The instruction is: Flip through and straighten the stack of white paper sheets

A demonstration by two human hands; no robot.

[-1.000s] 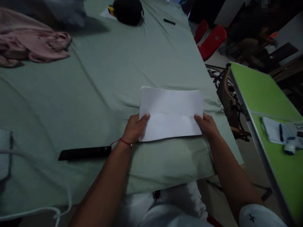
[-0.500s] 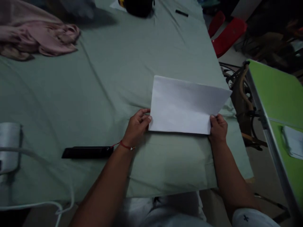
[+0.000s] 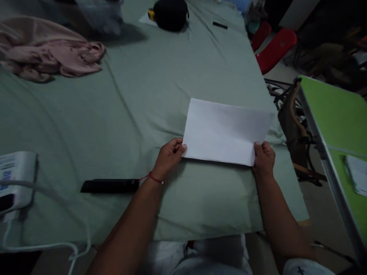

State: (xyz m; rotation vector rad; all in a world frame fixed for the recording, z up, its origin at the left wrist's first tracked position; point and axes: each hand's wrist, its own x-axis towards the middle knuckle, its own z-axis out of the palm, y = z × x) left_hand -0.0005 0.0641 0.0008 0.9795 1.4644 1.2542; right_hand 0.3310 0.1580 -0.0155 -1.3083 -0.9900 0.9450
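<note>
Left hand [image 3: 169, 156] pinches near-left corner of white paper [image 3: 226, 131]; right hand [image 3: 263, 158] pinches near-right corner. Paper lies on green cloth [image 3: 143, 95]. Black bar [image 3: 110, 186] left of wrist. Pink garment [image 3: 48, 55] far left.

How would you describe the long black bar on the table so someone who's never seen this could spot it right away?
Start at the big table under the green cloth. Near its front edge, the left hand pinches a white paper; the black bar lies flat just left of that wrist. It is the only long, thin, dark thing there, unlike the white device farther left.
</note>
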